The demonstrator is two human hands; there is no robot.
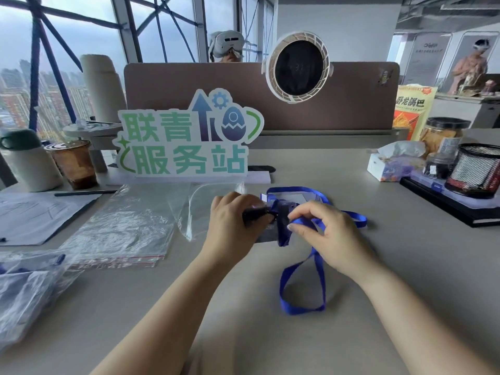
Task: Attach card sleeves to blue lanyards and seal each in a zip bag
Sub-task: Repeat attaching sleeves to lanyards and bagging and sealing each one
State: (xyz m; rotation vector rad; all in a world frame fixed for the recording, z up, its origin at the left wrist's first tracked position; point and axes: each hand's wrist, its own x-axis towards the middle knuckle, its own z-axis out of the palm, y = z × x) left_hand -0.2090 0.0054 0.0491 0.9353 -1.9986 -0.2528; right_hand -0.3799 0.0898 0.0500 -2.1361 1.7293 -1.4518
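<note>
Blue lanyard (320, 282) loops nearside of right hand (332, 239), thumb and forefinger pinching its strap; left hand (230, 223) fingers curled round black clip (255, 213) beside card sleeve (266, 235)

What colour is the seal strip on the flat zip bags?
Red line on the zip bags; the head view shows it.

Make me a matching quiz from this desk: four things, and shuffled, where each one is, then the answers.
1 blue lanyard
2 stack of zip bags
3 mesh pen holder
4 iced drink cup

A far right of the desk
B far left, beside a white flask
C lying flat, left of the left hand
D pinched by the right hand

Pairs: 1-D, 2-C, 3-A, 4-B
</note>
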